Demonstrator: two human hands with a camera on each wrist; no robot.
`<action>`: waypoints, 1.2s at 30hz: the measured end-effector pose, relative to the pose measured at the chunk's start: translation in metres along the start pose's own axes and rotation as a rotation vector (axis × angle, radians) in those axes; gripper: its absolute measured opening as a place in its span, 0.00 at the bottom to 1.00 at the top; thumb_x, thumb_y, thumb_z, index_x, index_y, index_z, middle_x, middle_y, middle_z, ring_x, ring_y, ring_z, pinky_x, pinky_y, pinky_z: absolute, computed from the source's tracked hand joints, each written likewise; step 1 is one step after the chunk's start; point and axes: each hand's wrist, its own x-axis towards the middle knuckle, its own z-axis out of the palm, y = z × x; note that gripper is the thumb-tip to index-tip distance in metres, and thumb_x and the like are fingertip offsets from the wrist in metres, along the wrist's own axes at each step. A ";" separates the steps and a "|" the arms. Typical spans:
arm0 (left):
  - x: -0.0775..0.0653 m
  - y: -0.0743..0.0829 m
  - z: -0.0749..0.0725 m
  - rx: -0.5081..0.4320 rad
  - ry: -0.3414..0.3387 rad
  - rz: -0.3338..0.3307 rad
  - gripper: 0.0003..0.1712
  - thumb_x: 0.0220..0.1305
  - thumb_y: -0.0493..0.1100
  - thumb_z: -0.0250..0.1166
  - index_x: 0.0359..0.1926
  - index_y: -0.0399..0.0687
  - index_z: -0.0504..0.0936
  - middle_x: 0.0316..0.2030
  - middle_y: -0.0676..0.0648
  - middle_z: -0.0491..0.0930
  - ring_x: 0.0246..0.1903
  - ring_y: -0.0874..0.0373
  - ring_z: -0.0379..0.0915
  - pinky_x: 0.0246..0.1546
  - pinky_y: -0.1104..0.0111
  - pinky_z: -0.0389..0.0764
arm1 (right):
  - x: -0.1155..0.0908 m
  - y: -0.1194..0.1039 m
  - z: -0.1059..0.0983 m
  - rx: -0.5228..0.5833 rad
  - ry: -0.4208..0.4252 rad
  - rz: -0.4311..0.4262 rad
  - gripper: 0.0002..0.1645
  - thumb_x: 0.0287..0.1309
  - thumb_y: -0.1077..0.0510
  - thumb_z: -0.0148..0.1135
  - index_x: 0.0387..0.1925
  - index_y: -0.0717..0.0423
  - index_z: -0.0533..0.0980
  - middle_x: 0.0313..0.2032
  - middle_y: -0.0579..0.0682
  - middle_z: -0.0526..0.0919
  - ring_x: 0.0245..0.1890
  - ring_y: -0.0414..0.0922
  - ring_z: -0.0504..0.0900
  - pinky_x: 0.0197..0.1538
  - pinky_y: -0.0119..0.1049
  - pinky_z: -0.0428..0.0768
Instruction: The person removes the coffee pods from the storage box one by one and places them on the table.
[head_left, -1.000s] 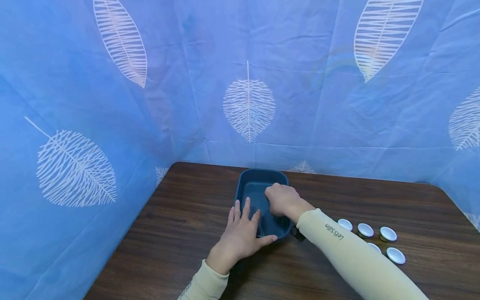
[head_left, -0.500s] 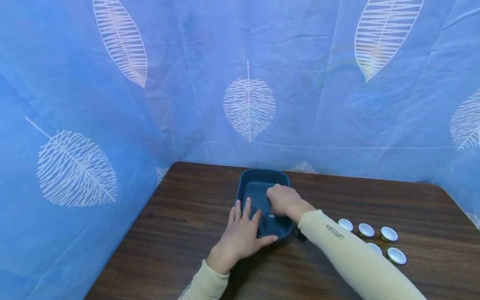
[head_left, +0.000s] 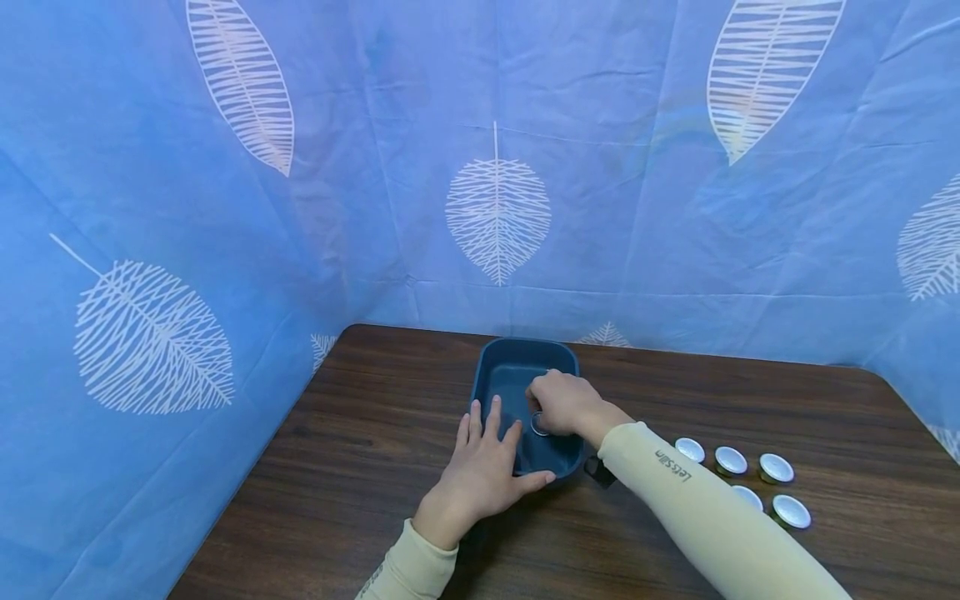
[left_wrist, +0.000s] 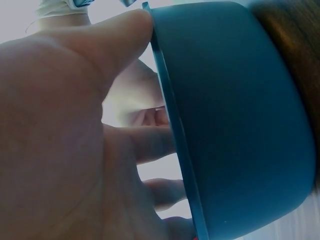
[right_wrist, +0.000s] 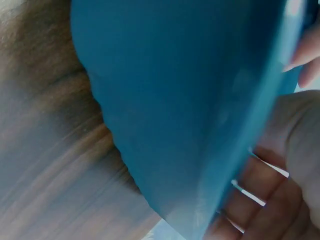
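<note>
A deep blue rectangular tub with rounded corners [head_left: 513,385] stands on the dark wooden table. My left hand [head_left: 480,471] rests over its near left corner with fingers spread; the left wrist view shows the thumb [left_wrist: 127,37] at the rim and fingers reaching over it. Inside the tub, my right hand [head_left: 562,402] has curled fingers around a small round thing with a silvery rim [head_left: 537,424], mostly hidden by the hand. In the right wrist view, the curled fingers [right_wrist: 260,200] show beyond the tub wall [right_wrist: 160,90].
Several small round containers with white tops [head_left: 776,468] stand on the table at the right, one partly behind the right sleeve [head_left: 697,492]. A blue cloth with white leaf prints [head_left: 390,208] hangs behind the table [head_left: 360,425].
My right hand shifts slightly right, then back left within the tub. More of the silvery rim shows beneath its fingers now. My left hand and the tub stay nearly where they were.
</note>
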 end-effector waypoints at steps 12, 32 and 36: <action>0.000 -0.001 0.001 0.005 0.004 0.007 0.50 0.69 0.74 0.65 0.80 0.49 0.71 0.87 0.37 0.49 0.86 0.29 0.37 0.85 0.39 0.48 | 0.004 0.004 0.004 0.038 0.052 -0.023 0.07 0.75 0.65 0.61 0.39 0.55 0.82 0.29 0.48 0.80 0.30 0.43 0.78 0.40 0.41 0.84; 0.000 0.000 0.000 0.006 -0.003 0.012 0.49 0.71 0.73 0.64 0.81 0.50 0.69 0.87 0.37 0.49 0.86 0.30 0.37 0.85 0.39 0.48 | -0.004 0.006 0.008 -0.071 0.074 -0.048 0.18 0.64 0.60 0.76 0.24 0.50 0.74 0.24 0.48 0.73 0.25 0.44 0.73 0.31 0.37 0.77; 0.000 0.000 0.000 0.003 -0.008 0.007 0.49 0.71 0.73 0.64 0.81 0.50 0.69 0.87 0.37 0.48 0.86 0.30 0.37 0.85 0.39 0.48 | -0.004 0.008 0.006 -0.037 0.085 -0.055 0.19 0.65 0.64 0.73 0.23 0.50 0.73 0.22 0.48 0.73 0.23 0.43 0.73 0.30 0.36 0.75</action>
